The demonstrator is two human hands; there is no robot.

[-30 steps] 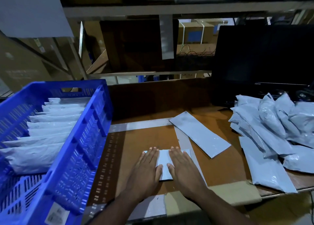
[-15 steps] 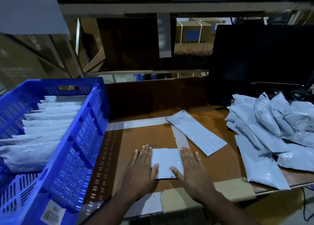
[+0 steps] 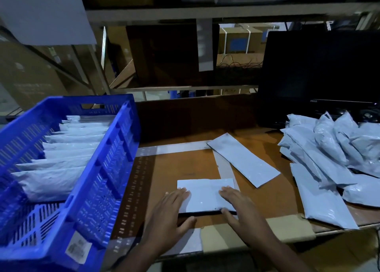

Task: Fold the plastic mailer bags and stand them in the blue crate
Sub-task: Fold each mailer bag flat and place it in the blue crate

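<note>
The folded mailer (image 3: 205, 195) lies flat on the bench (image 3: 181, 167) beside the blue crate (image 3: 107, 169). The left hand (image 3: 170, 216) and right hand (image 3: 242, 212), a second ago together at its middle, are now spread to its ends, each grip released and flat; the crease is judged pressed, ready for lifting.

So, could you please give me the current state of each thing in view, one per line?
folded mailer: folded flat on the table, under both hands
left hand: open, fingers straight on the mailer's left edge
right hand: open, flat on its right edge
blue crate: partly filled, bags standing in a row
flat mailer: unfolded, lying flat
mailer pile: unfolded, heaped
monitor: dark
</note>
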